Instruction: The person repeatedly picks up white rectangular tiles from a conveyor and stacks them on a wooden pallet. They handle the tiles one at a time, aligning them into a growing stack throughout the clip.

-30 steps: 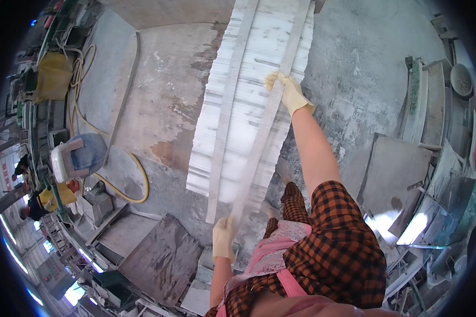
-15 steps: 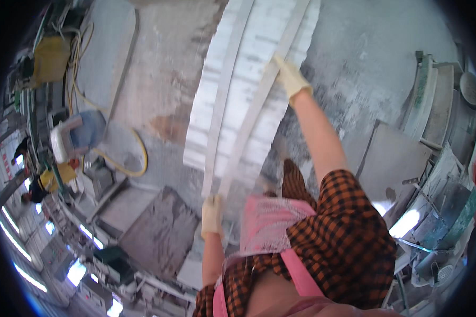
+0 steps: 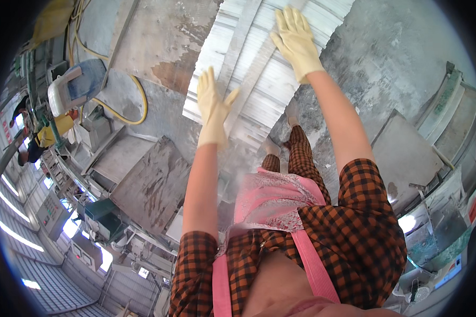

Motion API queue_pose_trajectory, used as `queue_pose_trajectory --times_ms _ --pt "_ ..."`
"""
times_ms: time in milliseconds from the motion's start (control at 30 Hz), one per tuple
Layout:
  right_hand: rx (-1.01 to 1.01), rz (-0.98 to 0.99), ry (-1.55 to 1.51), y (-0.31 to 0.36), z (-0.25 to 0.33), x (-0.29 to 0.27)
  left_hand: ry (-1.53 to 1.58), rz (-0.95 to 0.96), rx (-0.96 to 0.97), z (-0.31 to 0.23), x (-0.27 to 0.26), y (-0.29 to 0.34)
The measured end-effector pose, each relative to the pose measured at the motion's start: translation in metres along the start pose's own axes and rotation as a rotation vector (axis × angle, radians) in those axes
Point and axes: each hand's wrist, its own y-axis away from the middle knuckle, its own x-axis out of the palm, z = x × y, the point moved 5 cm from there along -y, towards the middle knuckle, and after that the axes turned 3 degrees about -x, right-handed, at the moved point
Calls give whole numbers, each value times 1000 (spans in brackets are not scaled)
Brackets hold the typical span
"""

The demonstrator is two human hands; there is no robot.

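Note:
Pale cream rubber gloves cover both my hands. My left hand (image 3: 212, 108) is open, its thumb held wide, over the near left part of a row of white ridged strips (image 3: 285, 95). Farther up, my right hand (image 3: 297, 45) is also open with fingers spread, over the right side of the same row. Two flat grey bands lie lengthwise across the white strips: a left band (image 3: 240, 42) and a right band (image 3: 256, 66). Whether my palms touch the surface cannot be told. Neither hand holds anything.
A yellow hose (image 3: 143, 100) curls on the floor at left, beside a blue and white rounded machine part (image 3: 82, 84). A stained slab (image 3: 148, 185) lies at lower left, a grey board (image 3: 407, 153) at right. Another person (image 3: 33, 150) is at the far left.
Both hands have let go of the right band and opened. My left hand moved forward from the bands' near end; my right hand moved slightly farther up. The view has shifted.

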Motion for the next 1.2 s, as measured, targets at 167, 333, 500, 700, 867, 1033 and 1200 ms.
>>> queue_pose_trajectory --times_ms 167,333,500,700,867,1033,1200 --pt "-185 22 -36 -39 27 15 -154 108 -92 -20 52 -32" --pt "-175 106 -70 -51 41 4 -172 99 -39 -22 58 -24" --pt "-187 41 -29 -50 42 -2 -300 157 80 -23 51 -27" --pt "-159 163 -25 -56 44 9 -333 255 65 -27 40 -29" --pt "-194 177 16 -49 42 4 -103 93 114 1 33 -24" --pt "-147 104 -62 -39 40 7 560 -233 -707 134 4 94" --pt "-36 135 250 -12 19 14 141 -65 -723 145 7 229"
